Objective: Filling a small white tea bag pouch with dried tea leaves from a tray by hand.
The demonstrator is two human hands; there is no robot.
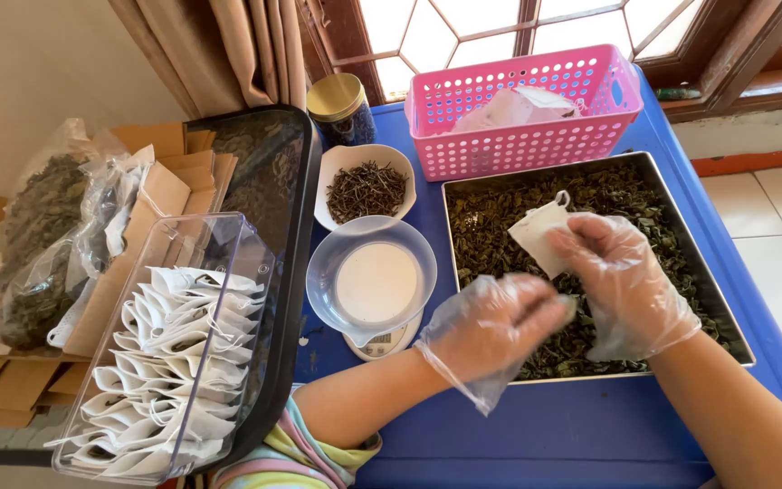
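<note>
One head-worn camera looked steeply down from close above the left hand and right hand, facing forward toward the window. The hands sat right of centre; the basket lay beyond them.

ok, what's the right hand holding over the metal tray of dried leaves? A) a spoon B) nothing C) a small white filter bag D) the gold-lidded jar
C: the gloved right hand pinches a small white filter bag above the metal tray of dried leaves, with the gloved left hand close beside it.
</note>
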